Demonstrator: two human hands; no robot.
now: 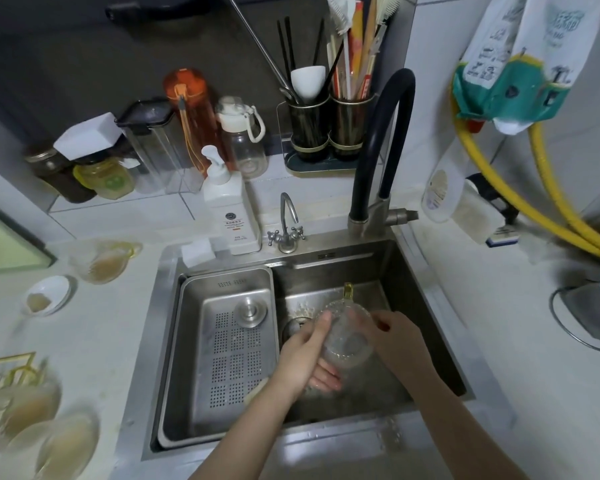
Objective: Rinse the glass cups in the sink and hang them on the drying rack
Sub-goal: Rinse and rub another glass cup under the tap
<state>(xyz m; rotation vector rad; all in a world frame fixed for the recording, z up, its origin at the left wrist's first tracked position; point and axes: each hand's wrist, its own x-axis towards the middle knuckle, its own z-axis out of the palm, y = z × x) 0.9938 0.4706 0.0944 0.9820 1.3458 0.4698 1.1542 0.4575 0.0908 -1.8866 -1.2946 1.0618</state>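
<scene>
Both forearms reach in from the near edge over the sink (426, 306). Left hand (305, 351) is wrapped around the left side of a glass cup (343, 337), thumb up along the wall and fingers curled beneath its base. Right hand (392, 336) closes on the cup's right side near the rim, fingers bent against the glass. That cup is held low inside the right basin, just beside the drain (293, 327), tilted with its yellow handle (347, 292) pointing to the far wall. A perforated steel tray (229, 341) fills the left part of the sink, with a round plug (250, 310) lying on it.

At the worktop's near left corner several cups (42, 431) holding brownish residue stand close together, blurred, beside a gold wire rack (7, 370). Further back on the left sit a small white dish (47, 295) and another dirty cup (101, 259).

Behind the sink stand a soap bottle (229, 209), a small tap (286, 223) and a black faucet (383, 150). Bottles and a utensil holder (326, 129) line the far edge
</scene>
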